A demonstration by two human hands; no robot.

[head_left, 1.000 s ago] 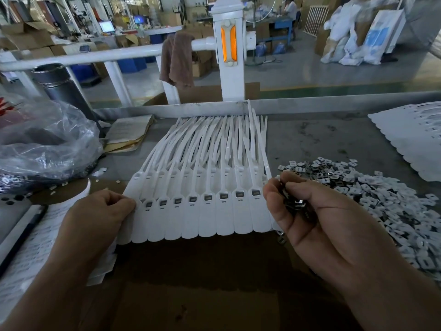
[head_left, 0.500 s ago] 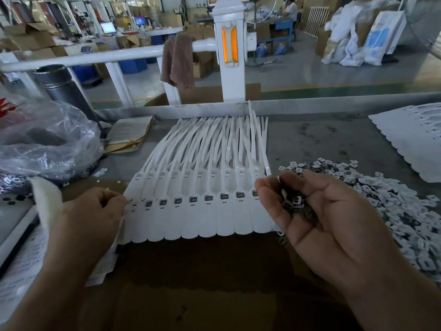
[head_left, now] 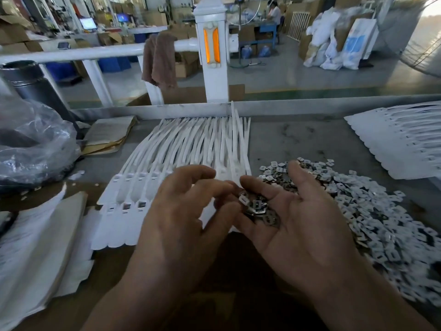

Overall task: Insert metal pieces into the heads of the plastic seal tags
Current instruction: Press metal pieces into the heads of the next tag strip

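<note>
Over the counter [head_left: 298, 139], the left hand [head_left: 181, 223] had quit the seal tags [head_left: 128, 187] for metal pieces [head_left: 259, 207] in the spread right hand [head_left: 303, 225]; its grip unclear; insertion next.

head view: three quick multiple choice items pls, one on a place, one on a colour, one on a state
1. Where is the loose pile of metal pieces?
A. left of the seal tags
B. right of them
C. on the white rail

2. What colour are the seal tags?
A. white
B. red
C. green

3. How is the right hand?
A. palm up with a handful of pieces lying in it
B. flat on the table
C. gripping a towel

Answers:
1. B, the pile spreads over the table to the right of the tag row.
2. A, every tag is white.
3. A, small pieces lie in the upturned palm.
</note>
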